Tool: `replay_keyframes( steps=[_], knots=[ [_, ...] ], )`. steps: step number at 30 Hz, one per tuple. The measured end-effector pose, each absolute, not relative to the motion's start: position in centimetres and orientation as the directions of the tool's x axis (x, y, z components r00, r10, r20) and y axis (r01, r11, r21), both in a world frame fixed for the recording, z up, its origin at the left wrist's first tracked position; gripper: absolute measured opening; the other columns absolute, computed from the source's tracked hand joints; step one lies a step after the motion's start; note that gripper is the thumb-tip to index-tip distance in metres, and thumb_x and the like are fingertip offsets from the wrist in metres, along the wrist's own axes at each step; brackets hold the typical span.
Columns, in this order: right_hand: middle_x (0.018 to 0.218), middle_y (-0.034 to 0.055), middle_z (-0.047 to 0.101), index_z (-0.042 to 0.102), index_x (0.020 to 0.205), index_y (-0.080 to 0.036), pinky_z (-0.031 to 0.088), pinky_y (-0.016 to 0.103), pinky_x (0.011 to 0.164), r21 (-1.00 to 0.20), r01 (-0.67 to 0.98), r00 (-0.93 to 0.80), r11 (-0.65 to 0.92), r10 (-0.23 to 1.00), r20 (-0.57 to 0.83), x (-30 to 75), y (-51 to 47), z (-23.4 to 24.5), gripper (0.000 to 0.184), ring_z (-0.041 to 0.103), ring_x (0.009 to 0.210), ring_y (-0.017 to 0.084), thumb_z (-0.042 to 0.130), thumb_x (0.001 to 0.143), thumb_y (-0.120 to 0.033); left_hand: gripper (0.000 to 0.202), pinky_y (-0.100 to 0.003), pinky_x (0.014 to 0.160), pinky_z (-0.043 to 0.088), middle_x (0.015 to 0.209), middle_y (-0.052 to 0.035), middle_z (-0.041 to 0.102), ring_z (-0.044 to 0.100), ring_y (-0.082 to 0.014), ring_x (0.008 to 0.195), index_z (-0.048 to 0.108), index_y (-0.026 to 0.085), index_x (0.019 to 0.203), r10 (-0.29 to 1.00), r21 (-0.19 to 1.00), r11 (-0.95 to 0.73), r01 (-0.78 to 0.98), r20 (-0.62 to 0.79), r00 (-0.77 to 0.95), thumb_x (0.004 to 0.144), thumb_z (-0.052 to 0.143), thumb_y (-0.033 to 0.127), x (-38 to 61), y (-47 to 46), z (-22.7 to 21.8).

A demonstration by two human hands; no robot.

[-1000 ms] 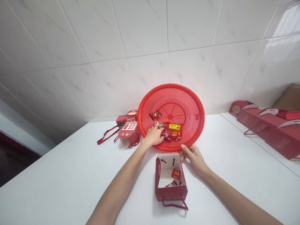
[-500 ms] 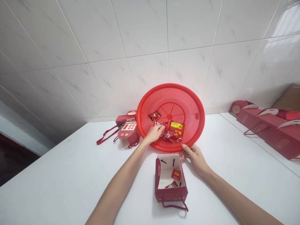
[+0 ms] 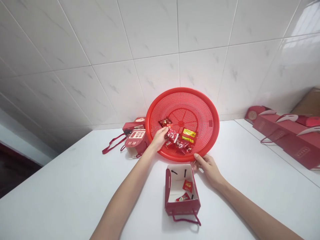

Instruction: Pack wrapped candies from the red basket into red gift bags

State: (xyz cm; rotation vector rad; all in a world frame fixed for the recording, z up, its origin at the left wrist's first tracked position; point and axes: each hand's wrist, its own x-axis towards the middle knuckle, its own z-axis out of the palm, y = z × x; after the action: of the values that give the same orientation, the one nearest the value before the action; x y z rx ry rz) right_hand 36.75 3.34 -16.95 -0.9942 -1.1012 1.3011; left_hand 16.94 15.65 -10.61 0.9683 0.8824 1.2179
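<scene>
A red plastic mesh basket (image 3: 215, 133) leans tilted against the wall, with several wrapped sweets in its lower part. My left hand (image 3: 160, 138) reaches into it, thumb and fingers closed on the edge of a red candy packet (image 3: 172, 134). Beside that packet lie a yellow-and-red packet (image 3: 189, 135) and a dark red packet (image 3: 182, 146). My right hand (image 3: 207, 168) grips the basket's lower rim, thumb on top and fingers partly hidden underneath. In front stands an open dark red gift box (image 3: 182, 208) holding two small red packets (image 3: 187, 185) on its white inside.
Folded red gift boxes (image 3: 136, 143) with cord handles lie left of the basket. At the right, a row of red boxes (image 3: 282, 135) runs along the table, with a brown carton (image 3: 308, 103) behind. White tiled wall (image 3: 160, 73) bounds the back of the white table (image 3: 82, 186).
My left hand has shifted slightly left, and the red candy packet now shows raised in its fingers. The yellow packet lies more exposed. My right hand stays on the rim.
</scene>
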Motion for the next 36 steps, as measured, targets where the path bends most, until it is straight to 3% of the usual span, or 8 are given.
replay_keyframes(
  steps=[4,8,10,13,16,22,30,36],
  knots=[
    [0.050,0.0038,0.064,0.062,0.058,-0.017,0.048,0.028,0.056,-0.976,-0.216,-0.043,0.035,0.998,0.046,36.7,3.3,-16.9,0.054,0.060,0.047,0.014,0.071,0.075,-0.067,0.005,-0.023,0.061,0.050,0.076,-0.0014,0.069,0.062,-0.0122,0.061,0.065,0.015,0.088,0.990,0.901,0.136,-0.413,-0.136,0.029,0.088,0.064,0.020,17.1,15.5,-10.1],
    [0.050,0.0034,0.064,0.062,0.058,-0.017,0.048,0.028,0.056,-0.976,-0.213,-0.038,0.034,0.998,0.043,36.7,3.3,-16.9,0.053,0.060,0.047,0.014,0.071,0.076,-0.066,0.011,-0.024,0.058,0.052,0.076,-0.0026,0.069,0.064,-0.0134,0.061,0.065,0.015,0.091,0.977,0.885,0.215,-0.412,-0.200,0.079,0.091,0.061,0.025,17.0,15.5,-9.8],
    [0.050,0.0035,0.064,0.062,0.058,-0.017,0.048,0.028,0.056,-0.976,-0.214,-0.035,0.032,0.999,0.041,36.7,3.3,-16.9,0.053,0.060,0.047,0.014,0.071,0.076,-0.066,0.007,-0.023,0.058,0.052,0.075,-0.0006,0.068,0.064,-0.0127,0.062,0.064,0.015,0.089,0.977,0.895,0.208,-0.394,-0.168,0.133,0.083,0.068,0.017,16.9,15.4,-9.7],
    [0.050,0.0039,0.064,0.062,0.058,-0.017,0.048,0.027,0.055,-0.977,-0.212,-0.031,0.033,0.999,0.041,36.8,3.3,-16.9,0.054,0.060,0.046,0.014,0.070,0.076,-0.067,0.028,-0.023,0.065,0.054,0.079,-0.0001,0.070,0.067,-0.0130,0.069,0.062,0.016,0.090,0.974,0.932,0.150,-0.331,-0.080,0.214,0.068,0.071,0.001,16.8,15.1,-9.6],
    [0.049,0.0037,0.063,0.061,0.060,-0.017,0.049,0.028,0.053,-0.973,-0.231,-0.027,0.032,0.999,0.039,36.7,3.3,-16.8,0.054,0.059,0.046,0.014,0.069,0.076,-0.067,0.044,-0.025,0.073,0.056,0.087,-0.0016,0.073,0.070,-0.0143,0.078,0.061,0.017,0.099,0.969,0.945,0.085,-0.316,-0.005,0.246,0.063,0.073,-0.004,17.1,14.8,-9.6],
    [0.065,-0.0002,0.066,0.061,0.085,-0.019,0.051,0.025,0.044,-0.932,-0.362,0.046,0.013,0.999,-0.004,36.8,3.5,-15.9,0.052,0.058,0.048,0.012,0.080,0.066,-0.063,0.051,-0.028,0.076,0.057,0.083,0.0004,0.071,0.069,-0.0139,0.074,0.061,0.018,0.101,0.989,0.956,0.029,-0.293,0.016,0.149,0.058,0.078,-0.003,18.2,14.6,-10.1],
    [0.072,0.0022,0.067,0.061,0.084,-0.018,0.054,0.028,0.045,-0.938,-0.347,0.005,0.011,1.000,0.010,37.0,3.5,-16.2,0.050,0.061,0.052,0.014,0.075,0.071,-0.064,0.060,-0.030,0.078,0.056,0.092,-0.0018,0.072,0.069,-0.0197,0.083,0.062,0.018,0.106,0.970,0.937,-0.187,-0.295,0.224,0.095,0.052,0.085,0.012,19.1,14.5,-9.9],
    [0.072,0.0028,0.067,0.063,0.080,-0.018,0.053,0.028,0.047,-0.945,-0.327,-0.014,0.015,1.000,0.021,37.0,3.5,-16.2,0.047,0.059,0.051,0.013,0.074,0.073,-0.063,0.055,-0.027,0.075,0.054,0.090,-0.0004,0.070,0.066,-0.0176,0.082,0.061,0.019,0.104,0.965,0.938,-0.201,-0.284,0.240,0.109,0.053,0.081,0.010,19.9,13.6,-9.2]
  ],
)
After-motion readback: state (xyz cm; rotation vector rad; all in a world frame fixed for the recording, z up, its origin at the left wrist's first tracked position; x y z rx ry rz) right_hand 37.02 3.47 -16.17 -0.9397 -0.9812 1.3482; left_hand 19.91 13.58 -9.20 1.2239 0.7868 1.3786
